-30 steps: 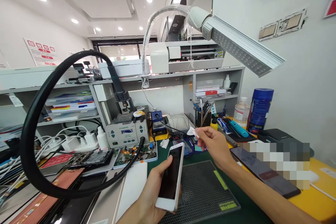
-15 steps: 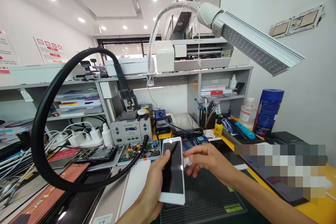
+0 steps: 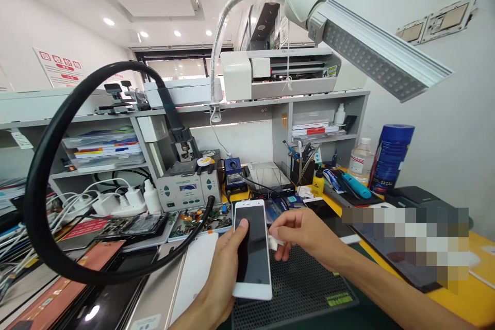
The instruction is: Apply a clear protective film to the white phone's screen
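Observation:
My left hand (image 3: 221, 268) grips a white smartphone (image 3: 254, 252) upright, with its dark screen toward me. The thumb lies on the upper left of the glass and the other fingers are behind the phone. At the phone's right edge, my right hand (image 3: 305, 232) is closed in a pinch on a crumpled white scrap (image 3: 274, 242) that looks like tissue. Whether the scrap touches the edge is hard to tell. Below both hands lies a black perforated mat (image 3: 297, 289).
Phone and tablet panels (image 3: 154, 289) lie at left under a thick black hose (image 3: 34, 175). A parts tray (image 3: 181, 224) and grey rework station (image 3: 189, 188) stand behind. At right are another white phone (image 3: 328, 216), a yellow bottle (image 3: 318, 183) and a dark tablet (image 3: 402, 263). A lamp (image 3: 379, 51) hangs above.
The camera view has shifted slightly. My right fingers have curled in closer, and more of the white scrap shows beside the phone's edge. My left hand keeps the same hold.

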{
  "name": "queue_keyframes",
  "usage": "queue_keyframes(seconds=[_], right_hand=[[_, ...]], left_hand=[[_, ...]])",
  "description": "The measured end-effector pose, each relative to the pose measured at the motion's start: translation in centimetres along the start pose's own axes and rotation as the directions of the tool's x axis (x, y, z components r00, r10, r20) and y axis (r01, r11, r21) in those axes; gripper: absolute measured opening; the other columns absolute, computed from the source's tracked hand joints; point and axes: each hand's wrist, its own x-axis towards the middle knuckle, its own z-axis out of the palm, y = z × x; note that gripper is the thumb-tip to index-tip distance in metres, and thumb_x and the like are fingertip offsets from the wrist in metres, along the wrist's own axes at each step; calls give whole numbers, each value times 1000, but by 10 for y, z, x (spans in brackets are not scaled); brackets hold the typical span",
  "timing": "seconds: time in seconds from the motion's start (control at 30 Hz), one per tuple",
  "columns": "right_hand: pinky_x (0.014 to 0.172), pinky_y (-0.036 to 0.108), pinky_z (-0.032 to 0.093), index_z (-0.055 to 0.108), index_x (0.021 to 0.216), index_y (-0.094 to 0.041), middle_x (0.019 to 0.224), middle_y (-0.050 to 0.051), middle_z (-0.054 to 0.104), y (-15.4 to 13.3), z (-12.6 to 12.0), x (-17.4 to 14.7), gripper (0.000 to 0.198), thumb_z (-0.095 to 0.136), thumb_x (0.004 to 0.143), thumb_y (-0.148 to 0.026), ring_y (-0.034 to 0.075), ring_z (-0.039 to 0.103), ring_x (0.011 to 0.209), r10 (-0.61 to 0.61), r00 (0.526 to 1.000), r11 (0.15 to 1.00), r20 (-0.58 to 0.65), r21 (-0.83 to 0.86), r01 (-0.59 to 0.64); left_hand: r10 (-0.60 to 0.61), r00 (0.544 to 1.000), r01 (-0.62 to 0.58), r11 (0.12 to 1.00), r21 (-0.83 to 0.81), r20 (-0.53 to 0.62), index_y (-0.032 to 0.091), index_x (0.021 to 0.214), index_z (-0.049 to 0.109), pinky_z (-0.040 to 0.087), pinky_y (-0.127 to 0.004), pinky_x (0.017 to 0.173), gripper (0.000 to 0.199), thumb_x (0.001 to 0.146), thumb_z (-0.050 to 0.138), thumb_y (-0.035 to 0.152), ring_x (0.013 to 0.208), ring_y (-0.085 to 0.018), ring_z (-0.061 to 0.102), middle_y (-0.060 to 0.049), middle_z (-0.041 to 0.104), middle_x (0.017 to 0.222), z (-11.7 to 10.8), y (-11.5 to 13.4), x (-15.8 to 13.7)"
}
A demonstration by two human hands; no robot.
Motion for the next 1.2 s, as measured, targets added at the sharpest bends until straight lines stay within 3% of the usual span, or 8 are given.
queue_keyframes(seconds=[0.27,0.43,0.6,0.73,0.83,0.97,1.07,1.2], right_hand=[[54,28,57,72,77,-12,59,5,71,-5,-5,0,20,75,78,-32,21,73,57,47,999,999,-20,-3,-47],[55,29,57,72,76,-12,61,7,72,-8,-8,-2,21,77,78,-32,21,73,58,61,998,996,-3,58,-61],[52,27,55,72,75,-11,68,8,74,-10,-10,-5,20,80,75,-29,20,72,57,75,996,986,52,148,-82],[50,25,54,72,74,-12,68,9,75,-10,-12,-5,18,79,75,-28,19,72,56,88,991,979,99,178,-105],[50,24,54,73,74,-12,66,8,74,-11,-12,-6,16,77,75,-27,18,71,55,92,990,982,104,155,-108],[53,26,55,73,74,-13,63,8,75,-10,-13,-6,17,76,77,-29,18,71,55,76,995,996,67,33,-79],[58,28,56,74,79,-14,63,7,75,-7,-13,-7,17,74,81,-31,18,71,57,14,999,994,37,-111,-10],[58,26,53,75,81,-15,66,6,76,-6,-11,-8,14,70,84,-27,18,71,63,-43,999,960,27,-277,49]], left_hand=[[-1,999,1,1000,4,-38,14,87,74,46,-22,56,41,81,80,54,61,-14,62,-4,75,79,3,2,-3],[-4,998,7,999,48,-69,15,94,74,48,-26,58,45,80,78,58,68,-19,68,-6,76,85,0,5,0],[3,1000,0,958,285,-9,16,90,74,49,-30,64,53,75,76,67,70,-23,67,-4,73,75,-12,4,9],[-16,998,-25,824,567,67,18,68,63,39,-26,51,59,74,69,77,57,-18,58,-1,62,60,-18,1,11],[-144,983,31,745,666,115,22,63,53,34,-25,43,62,73,63,83,46,-17,55,2,54,52,-14,1,8],[-294,954,93,487,868,63,25,66,50,30,-26,36,54,84,51,75,34,-17,49,2,53,45,-11,5,3],[-69,996,-30,228,973,47,25,52,40,23,-25,42,51,89,57,56,38,-15,44,2,45,41,-16,5,2],[199,968,-125,-150,981,154,24,47,40,18,-30,47,52,90,60,47,45,-18,46,1,45,44,-25,6,2]])
